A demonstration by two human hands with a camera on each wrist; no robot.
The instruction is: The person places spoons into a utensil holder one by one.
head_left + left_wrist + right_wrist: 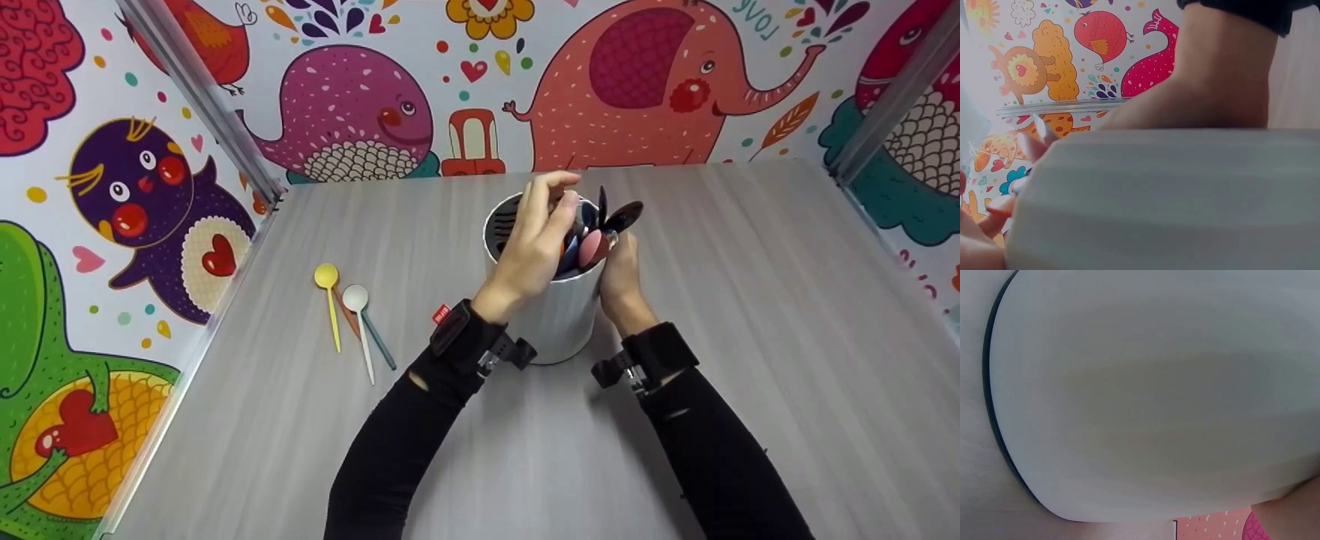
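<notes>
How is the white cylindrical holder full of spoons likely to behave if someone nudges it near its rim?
The white holder stands tall on a fairly narrow base, so a push near the rim may tip it. Spoon heads stick out above the rim, probably making it a little top-heavy. Its wall looks smooth in the right wrist view, so it might also slide across the table.

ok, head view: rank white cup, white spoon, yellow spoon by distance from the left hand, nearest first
1. White cup: directly under the left hand, whose fingers are over its rim among the spoons inside.
2. White spoon: flat on the table, to the left of the cup.
3. Yellow spoon: beside the white spoon, further left, nearest the wall.
</notes>
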